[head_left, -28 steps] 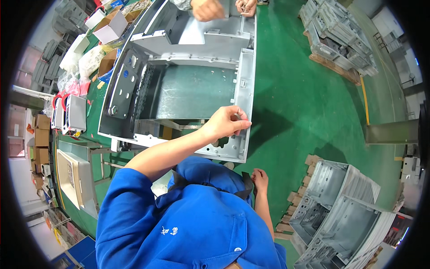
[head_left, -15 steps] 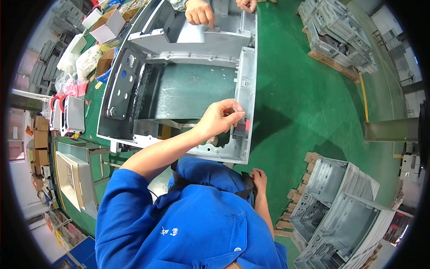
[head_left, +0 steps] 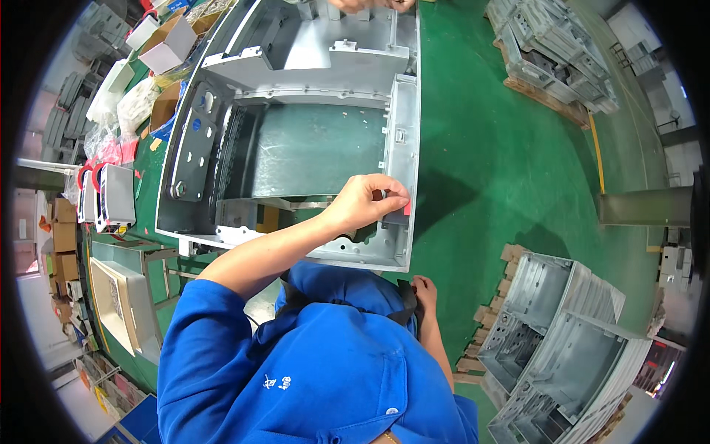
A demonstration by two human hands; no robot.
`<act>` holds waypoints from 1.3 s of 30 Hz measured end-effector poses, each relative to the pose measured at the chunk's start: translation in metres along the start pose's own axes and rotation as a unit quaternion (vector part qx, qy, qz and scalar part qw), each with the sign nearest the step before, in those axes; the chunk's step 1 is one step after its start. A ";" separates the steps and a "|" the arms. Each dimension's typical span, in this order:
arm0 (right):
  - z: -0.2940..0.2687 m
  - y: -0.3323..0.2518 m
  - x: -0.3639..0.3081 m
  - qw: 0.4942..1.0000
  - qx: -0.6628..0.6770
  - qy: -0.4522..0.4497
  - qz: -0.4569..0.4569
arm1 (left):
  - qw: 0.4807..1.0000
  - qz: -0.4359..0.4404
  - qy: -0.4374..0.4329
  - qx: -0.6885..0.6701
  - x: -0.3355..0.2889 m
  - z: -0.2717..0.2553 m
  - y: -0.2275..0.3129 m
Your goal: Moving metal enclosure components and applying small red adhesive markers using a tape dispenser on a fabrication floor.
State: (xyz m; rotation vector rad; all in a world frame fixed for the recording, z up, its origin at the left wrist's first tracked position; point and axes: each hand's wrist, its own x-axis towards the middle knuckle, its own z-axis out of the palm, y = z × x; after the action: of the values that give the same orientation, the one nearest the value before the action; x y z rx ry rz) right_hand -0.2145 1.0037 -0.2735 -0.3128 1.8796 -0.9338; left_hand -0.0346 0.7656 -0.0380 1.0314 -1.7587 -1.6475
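A large grey metal housing [head_left: 310, 256] lies on the green table in front of me. My left hand [head_left: 367, 203] reaches over its near right part, thumb and fingertips pinched together. What they hold, if anything, is too small to make out. Just beyond the fingertips, a small red patch [head_left: 407, 208] shows on the right-hand rail [head_left: 400, 137]. My right hand [head_left: 424, 294] hangs low beside my body, by a black strap, fingers curled and partly hidden; I cannot see anything in it. At the housing's far end, another person's hands [head_left: 362, 4] are partly in view.
Open cardboard boxes [head_left: 168, 46] and plastic bags [head_left: 137, 103] crowd the table's left side. Two white devices with red handles [head_left: 115, 196] stand at the left. Grey metal housings are stacked on pallets at the far right [head_left: 551, 63] and near right [head_left: 551, 296].
My left hand has lowered slightly toward the near end of the rail, still pinched. The other person's hands have drawn back toward the top edge. My right hand stays almost where it was.
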 end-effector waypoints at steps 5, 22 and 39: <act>0.002 -0.002 -0.005 0.998 0.054 0.003 0.022 | 0.999 -0.039 -0.017 -0.015 0.000 -0.003 0.004; 0.000 0.009 0.001 1.000 0.025 0.005 0.001 | 0.997 -0.012 -0.020 -0.069 -0.004 0.004 0.010; -0.005 0.036 0.002 0.998 0.050 0.002 -0.030 | 0.935 -0.248 -0.027 -0.252 -0.017 0.005 0.020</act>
State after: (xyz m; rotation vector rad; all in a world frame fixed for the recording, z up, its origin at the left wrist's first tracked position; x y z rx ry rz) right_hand -0.2132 1.0291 -0.2998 -0.3092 1.8291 -1.0660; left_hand -0.0327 0.7820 -0.0170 1.2375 -1.0413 -2.2895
